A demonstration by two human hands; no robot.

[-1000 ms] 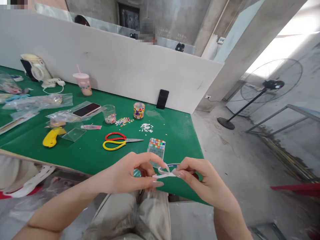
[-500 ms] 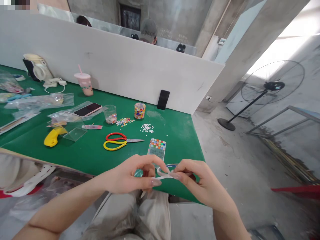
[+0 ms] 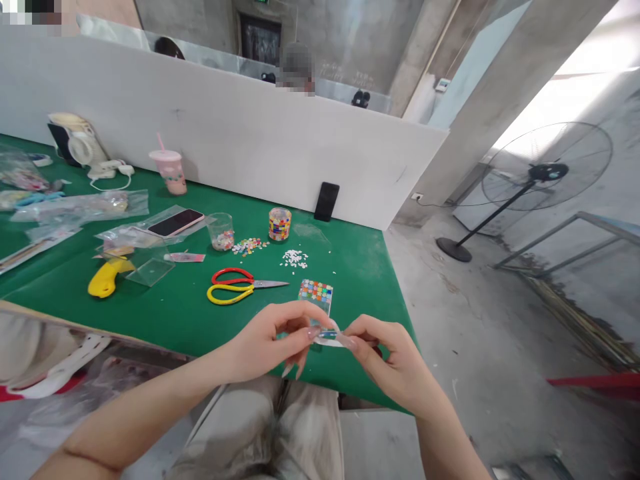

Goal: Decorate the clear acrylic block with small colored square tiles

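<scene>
Over the table's front edge, my left hand (image 3: 280, 337) and my right hand (image 3: 390, 357) meet at a thin white strip (image 3: 327, 342), bent into a small loop. Fingertips of both hands pinch it from either side; its ends are hidden. Just beyond it lies a clear square plate (image 3: 317, 291), partly covered with coloured mosaic tiles and partly behind my left hand. Scissors (image 3: 245, 285) with one red and one yellow handle lie to the left. Farther back are a pile of white tile pieces (image 3: 295, 259) and a round tile-covered pot (image 3: 279, 225).
On the green table (image 3: 190, 333) stand a clear cup of tile pieces (image 3: 221, 233) and a pink tumbler (image 3: 170, 173). A yellow tool (image 3: 104, 279) and a phone (image 3: 176, 223) lie left. A white partition (image 3: 250, 147) borders the back; a floor fan (image 3: 547, 172) is right.
My left thumb and fingers have closed in nearer to my right fingertips. The white strip's loop now looks flatter, and the left fingers below have spread downward.
</scene>
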